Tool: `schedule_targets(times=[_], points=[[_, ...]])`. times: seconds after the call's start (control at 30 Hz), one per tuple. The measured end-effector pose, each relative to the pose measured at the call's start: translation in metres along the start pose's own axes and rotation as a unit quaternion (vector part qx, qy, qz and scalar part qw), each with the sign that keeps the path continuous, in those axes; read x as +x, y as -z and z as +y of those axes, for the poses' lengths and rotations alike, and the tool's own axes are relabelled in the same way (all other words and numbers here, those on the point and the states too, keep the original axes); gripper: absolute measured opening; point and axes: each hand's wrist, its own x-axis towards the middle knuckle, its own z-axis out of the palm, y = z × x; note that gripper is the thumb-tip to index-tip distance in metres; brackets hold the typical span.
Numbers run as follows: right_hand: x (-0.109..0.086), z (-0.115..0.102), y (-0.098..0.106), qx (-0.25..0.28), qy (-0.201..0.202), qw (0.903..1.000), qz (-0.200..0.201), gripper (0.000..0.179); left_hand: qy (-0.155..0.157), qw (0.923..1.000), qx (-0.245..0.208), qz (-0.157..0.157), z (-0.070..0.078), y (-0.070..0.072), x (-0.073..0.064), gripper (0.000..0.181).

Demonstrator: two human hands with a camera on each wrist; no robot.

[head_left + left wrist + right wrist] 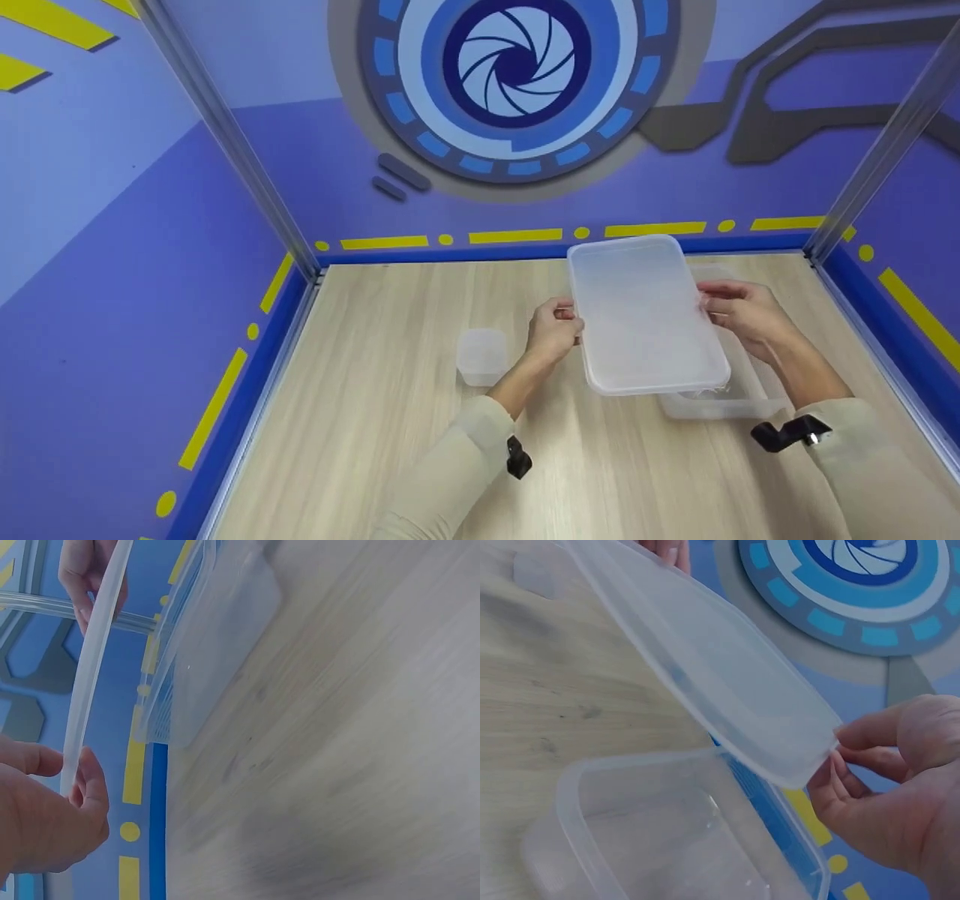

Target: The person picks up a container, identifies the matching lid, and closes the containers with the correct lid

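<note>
A large translucent plastic lid (645, 315) is held up in the air, tilted, between both hands. The left hand (553, 330) pinches its left edge between thumb and fingers, and the left wrist view shows this lid (94, 667) edge-on. At the opposite edge, the right hand (742, 311) pinches the rim; in the right wrist view, thumb and fingers of the right hand (892, 780) meet at the lid's corner. Below and to the right stands a large clear plastic container (724, 409), its top uncovered, partly hidden by the lid and right arm. The container's wall (645, 784) shows closer in the right wrist view.
A small translucent box (482, 356) sits on the wooden table (375, 375), left of the left hand. Blue and purple printed panels (300, 165) with metal corner posts (232, 142) enclose the table at the back and sides.
</note>
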Motion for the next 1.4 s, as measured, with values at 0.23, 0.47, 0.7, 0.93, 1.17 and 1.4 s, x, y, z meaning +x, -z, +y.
schedule_targets(times=[0.23, 0.47, 0.7, 0.93, 1.17, 1.4], points=[[0.0, 0.001, 0.014, 0.077, 0.008, 0.9966, -0.029, 0.055, 0.007, 1.0, -0.002, -0.001, -0.003, -0.009, 0.001, 0.036], [0.0, -0.003, 0.022, -0.063, 0.036, 0.9972, -0.021, 0.047, 0.005, 0.9999, -0.007, -0.008, 0.0, -0.019, 0.001, 0.035], [-0.003, -0.004, 0.034, -0.117, 0.023, 0.9926, -0.024, 0.049, 0.008, 0.9999, 0.004, -0.012, 0.004, -0.029, -0.002, 0.032], [-0.004, -0.004, 0.046, -0.153, 0.012, 0.9878, -0.022, 0.049, 0.003, 0.9998, 0.014, 0.013, 0.01, -0.045, -0.004, 0.029], [-0.008, -0.002, 0.058, -0.174, -0.01, 0.9844, -0.022, 0.05, 0.005, 0.9993, 0.023, 0.028, 0.01, -0.06, -0.006, 0.023], [-0.008, 0.003, 0.069, -0.184, -0.009, 0.9827, -0.02, 0.049, -0.001, 0.9994, 0.014, 0.03, 0.007, -0.071, -0.006, 0.026]])
